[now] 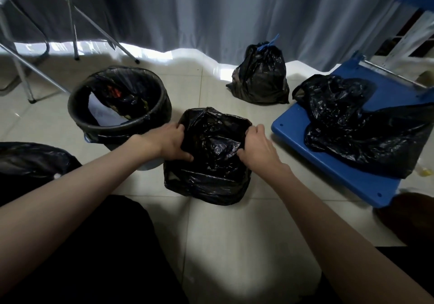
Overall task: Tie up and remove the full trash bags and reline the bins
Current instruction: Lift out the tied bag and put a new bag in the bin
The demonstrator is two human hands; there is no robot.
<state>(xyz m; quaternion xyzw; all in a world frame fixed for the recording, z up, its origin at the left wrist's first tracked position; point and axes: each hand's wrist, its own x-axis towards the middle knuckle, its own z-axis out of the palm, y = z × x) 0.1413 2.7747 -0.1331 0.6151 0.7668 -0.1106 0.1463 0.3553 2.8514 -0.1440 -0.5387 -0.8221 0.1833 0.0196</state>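
Head view: left hand (170,144) and right hand (254,148) pinching opposite rims of crinkly black plastic liner (207,163) over small floor bin. Thin film likely tearing or slipping off under uneven pulling.

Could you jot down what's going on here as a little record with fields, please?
Activity: lining a bin with a black bag
Left hand: grips the bag's left edge
Right hand: grips the bag's right edge
Round bin: lined, rubbish inside, bag not tied
Tied bag: on floor by curtain, blue tie
Loose bags: on blue board
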